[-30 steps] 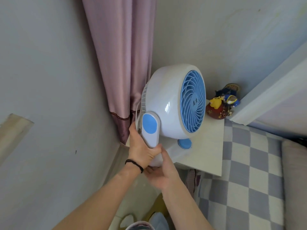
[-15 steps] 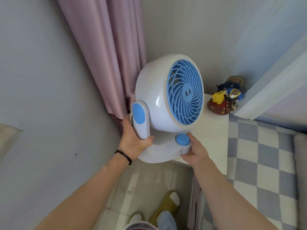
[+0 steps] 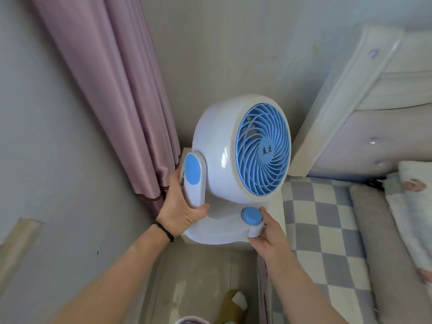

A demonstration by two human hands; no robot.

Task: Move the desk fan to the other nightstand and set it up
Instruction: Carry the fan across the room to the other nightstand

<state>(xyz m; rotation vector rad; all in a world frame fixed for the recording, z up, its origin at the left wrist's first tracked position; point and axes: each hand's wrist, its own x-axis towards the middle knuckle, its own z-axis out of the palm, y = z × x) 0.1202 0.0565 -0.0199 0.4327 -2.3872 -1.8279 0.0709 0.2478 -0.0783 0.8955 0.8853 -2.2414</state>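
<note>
The white desk fan [image 3: 217,146] with its blue grille [image 3: 263,149] is in both my hands, grille turned to the right. My left hand [image 3: 180,206] grips the fan's left support arm with the blue oval cap. My right hand [image 3: 268,235] holds the right front of the fan's base, fingers beside the blue knob [image 3: 252,215]. Most of the white nightstand [image 3: 279,206] is hidden behind the fan; only slivers of its top show beside the base. Whether the base touches the nightstand cannot be seen.
A pink curtain [image 3: 112,90] hangs at the left against the wall. The bed with its checkered blanket [image 3: 327,230] and padded headboard [image 3: 374,101] lies to the right. Slippers [image 3: 233,305] sit on the floor below.
The fan has shifted right and now covers the figurine seen earlier on the nightstand. My right hand went from under the fan's left side to the base by the knob.
</note>
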